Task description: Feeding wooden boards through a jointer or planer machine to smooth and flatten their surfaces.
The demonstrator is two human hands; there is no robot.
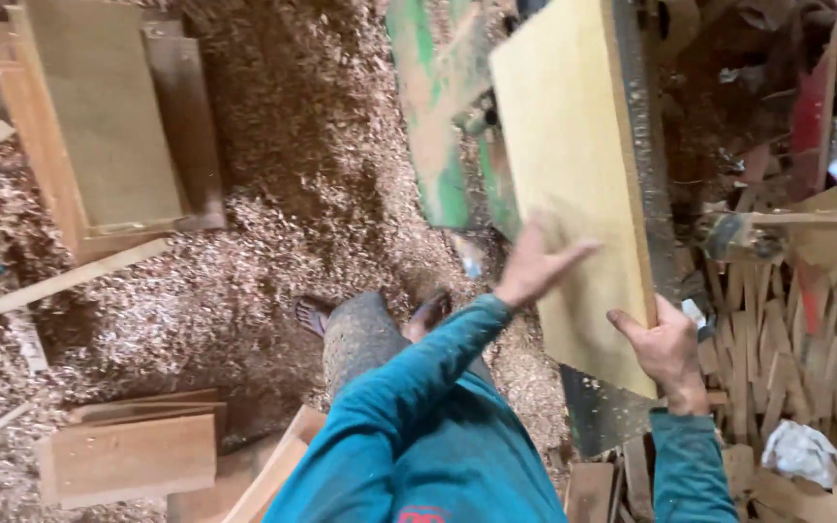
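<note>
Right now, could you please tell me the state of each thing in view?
Yellow board: held tilted over the machine.
Left hand: flat on the board's face.
Right hand: gripping the board's edge.
Green machine: dusted with sawdust.
Stacked boards: lying on shavings.

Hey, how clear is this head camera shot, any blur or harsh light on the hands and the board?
Head view: the left hand is smeared by motion blur, fingers indistinct; the right hand gripping the yellow board edge is sharper. Light is soft and even, no glare; the sawdust floor looks slightly soft, and the upper right clutter sits in shadow.
</note>
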